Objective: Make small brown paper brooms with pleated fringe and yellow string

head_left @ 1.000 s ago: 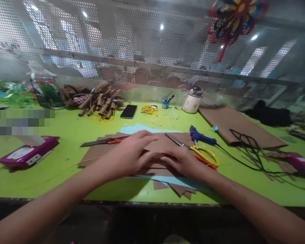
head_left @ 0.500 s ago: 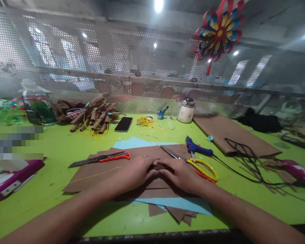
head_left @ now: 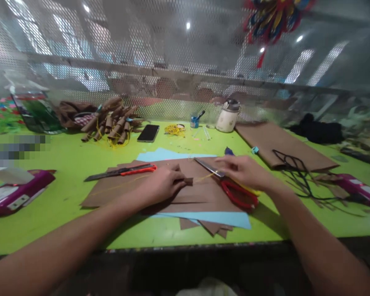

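Note:
My left hand [head_left: 163, 183] is closed around a small brown paper roll [head_left: 188, 181], whose end sticks out past the fingertips. From that end a thin yellow thread [head_left: 205, 177] runs to the bent fingers of my right hand [head_left: 242, 170], which seem to pinch it. Below my right hand lie scissors [head_left: 239, 196] with a red handle loop showing and the yellow loop mostly covered. Only the tip of a blue glue gun [head_left: 229, 151] shows behind that hand. Under both hands is stacked brown paper [head_left: 200, 195] over light blue sheets [head_left: 231, 218]. A red utility knife [head_left: 135, 169] rests left on the paper.
Further back are a bundle of brown paper rolls [head_left: 111, 121], a phone [head_left: 148, 133], yellow thread [head_left: 174, 130], a small blue pot [head_left: 194, 121] and a white bottle [head_left: 227, 116]. At right lie folded brown paper [head_left: 283, 144] and a black cord [head_left: 291, 170].
My right hand has moved away from the left, up and right over the scissors and glue gun. The yellow thread now stretches between the hands. The scissors' red loop shows more. The view has tilted down.

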